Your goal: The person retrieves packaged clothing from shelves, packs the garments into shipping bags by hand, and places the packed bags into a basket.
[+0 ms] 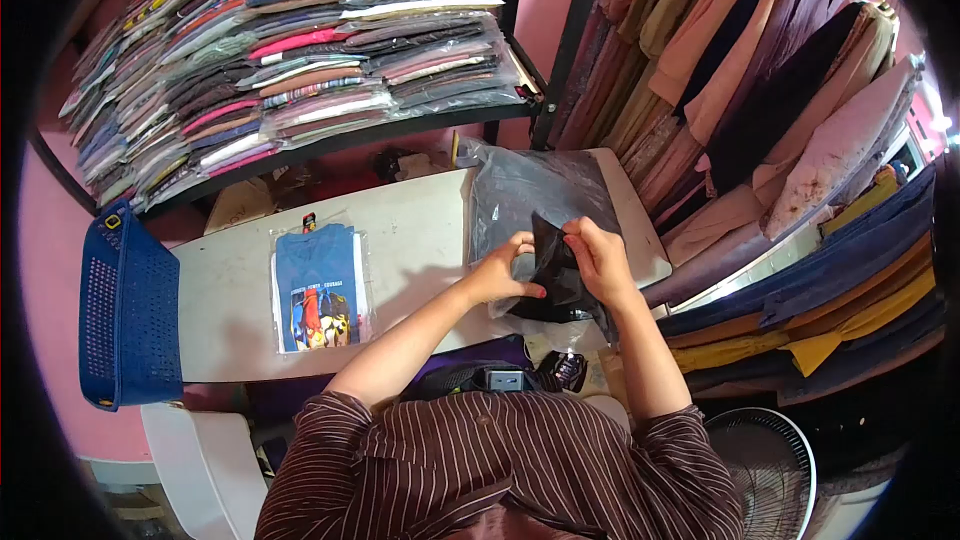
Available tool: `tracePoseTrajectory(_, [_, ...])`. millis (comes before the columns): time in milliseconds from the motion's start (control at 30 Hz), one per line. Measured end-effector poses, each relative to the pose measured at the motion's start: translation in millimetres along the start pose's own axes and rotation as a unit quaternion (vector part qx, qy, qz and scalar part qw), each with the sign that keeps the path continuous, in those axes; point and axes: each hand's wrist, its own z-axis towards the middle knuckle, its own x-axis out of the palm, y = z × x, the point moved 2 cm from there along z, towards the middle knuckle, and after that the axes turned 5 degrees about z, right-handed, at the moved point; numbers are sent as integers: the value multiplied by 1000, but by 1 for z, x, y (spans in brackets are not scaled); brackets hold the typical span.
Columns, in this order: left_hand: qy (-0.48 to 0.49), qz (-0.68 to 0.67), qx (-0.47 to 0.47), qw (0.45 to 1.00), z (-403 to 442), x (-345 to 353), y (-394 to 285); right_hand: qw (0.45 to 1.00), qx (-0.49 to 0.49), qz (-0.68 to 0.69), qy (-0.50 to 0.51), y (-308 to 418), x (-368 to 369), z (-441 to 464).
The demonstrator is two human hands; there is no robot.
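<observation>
Near the right end of the white table (225,285), both hands are on a dark plastic bag (556,275). My left hand (503,270) has its thumb and fingers curled at the bag's left side. My right hand (600,260) pinches the bag's upper right edge. Under and behind the bag lies a large sheet of greyish clear plastic (520,185). To the left, a folded blue T-shirt (318,275) with a colourful print lies flat in a clear plastic sleeve, touched by neither hand.
A blue basket (125,310) stands at the table's left end. Behind the table, a black-framed shelf (370,130) holds stacked bagged garments. Clothes hang on the right (740,70), above folded fabrics (820,310). A fan (765,460) and a white chair (205,465) stand nearer.
</observation>
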Motion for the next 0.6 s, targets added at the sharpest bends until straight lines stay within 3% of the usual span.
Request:
tracePoseTrajectory(33, [-26,-108,36,993,-2,-1,-3,999,3,21,32,11,-3,10])
tracePoseTrajectory(100, [2,-53,-13,998,-3,-11,-1,997,-16,55,45,29,-6,29])
tracePoseTrajectory(167, [94,-164,-79,979,-10,-24,-23,993,-37,95,58,44,-3,47])
tracePoseTrajectory(233, [28,-210,-32,977,-22,-34,-19,988,-87,121,46,52,2,64])
tracePoseTrajectory(300, [56,-322,-14,945,-35,-51,-14,985,-95,134,48,65,7,81])
tracePoseTrajectory(433, [-5,-320,-27,947,-74,-81,-26,979,-87,165,78,85,40,112])
tracePoseTrajectory(600, [-110,-172,-4,979,-123,-109,3,958,-164,173,159,127,121,142])
